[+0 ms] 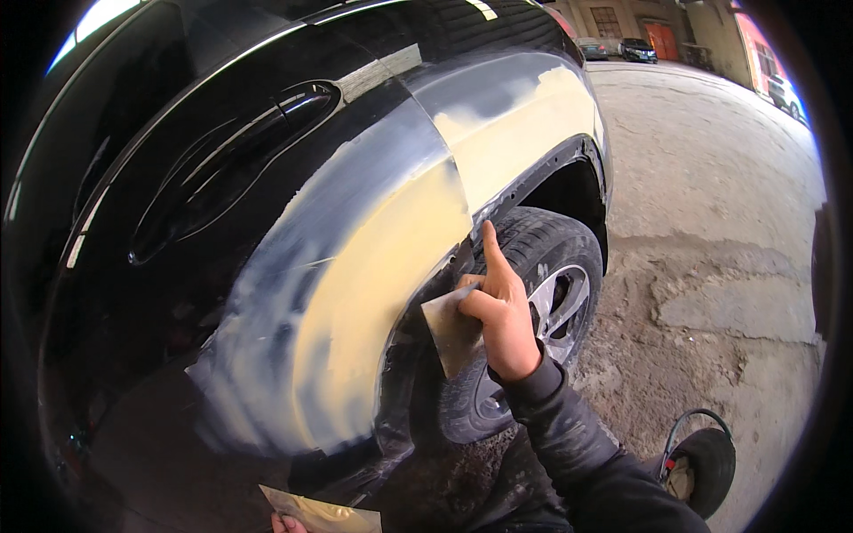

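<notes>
My right hand (514, 333) holds a thin, flat metal putty spreader (447, 330) between thumb and curled fingers. Its index finger stretches up, with the tip at the lip of the wheel arch (542, 171), by the gap between door and rear panel. At the lower edge, the fingers of my left hand (288, 525) grip a flat putty plate (366, 521) with a smear of yellowish putty (333, 510) on it; most of that hand is out of frame. Pale yellow body filler (391, 235) spreads over the black car door and panel around the arch, bordered by sanded grey patches.
The car's tyre and alloy wheel (569, 289) sit just behind my right hand. A door handle (306, 102) is at upper left, with masking tape (382, 73) near it. At lower right a round dark object with a hose (711, 471) rests on rough concrete. Parked cars (637, 51) stand far off.
</notes>
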The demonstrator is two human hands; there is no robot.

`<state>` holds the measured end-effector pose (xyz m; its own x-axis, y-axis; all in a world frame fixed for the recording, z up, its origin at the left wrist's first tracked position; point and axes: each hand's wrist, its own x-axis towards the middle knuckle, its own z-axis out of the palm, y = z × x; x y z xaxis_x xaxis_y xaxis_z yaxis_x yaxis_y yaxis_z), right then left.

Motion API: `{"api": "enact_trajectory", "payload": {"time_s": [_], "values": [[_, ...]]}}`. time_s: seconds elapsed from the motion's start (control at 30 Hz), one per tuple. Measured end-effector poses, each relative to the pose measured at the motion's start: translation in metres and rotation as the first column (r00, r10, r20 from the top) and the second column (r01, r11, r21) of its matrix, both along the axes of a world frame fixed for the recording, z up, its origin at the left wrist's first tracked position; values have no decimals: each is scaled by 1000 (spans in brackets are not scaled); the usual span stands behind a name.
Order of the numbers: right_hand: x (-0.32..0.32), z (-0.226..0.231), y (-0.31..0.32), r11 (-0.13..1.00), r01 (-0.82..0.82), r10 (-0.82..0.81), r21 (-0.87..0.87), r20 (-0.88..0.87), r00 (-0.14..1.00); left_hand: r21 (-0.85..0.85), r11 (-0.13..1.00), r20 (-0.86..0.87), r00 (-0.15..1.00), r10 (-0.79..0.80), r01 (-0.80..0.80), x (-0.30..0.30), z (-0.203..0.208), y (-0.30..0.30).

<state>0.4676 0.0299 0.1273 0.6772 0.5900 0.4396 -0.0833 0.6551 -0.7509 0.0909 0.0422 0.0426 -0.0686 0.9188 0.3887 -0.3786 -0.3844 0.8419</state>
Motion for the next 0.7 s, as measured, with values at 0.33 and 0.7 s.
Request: {"api": "enact_trajectory", "payload": {"time_s": [0.33,0.7], "values": [[-12,14,10,999,-50,51,-14,42,998,-47,999,-57,998,5,-8,-5,-1,-2],[-26,16,11,996,-25,37,-90,132,990,70,995,-136,988,75,-66,-5,-15,1]]}}
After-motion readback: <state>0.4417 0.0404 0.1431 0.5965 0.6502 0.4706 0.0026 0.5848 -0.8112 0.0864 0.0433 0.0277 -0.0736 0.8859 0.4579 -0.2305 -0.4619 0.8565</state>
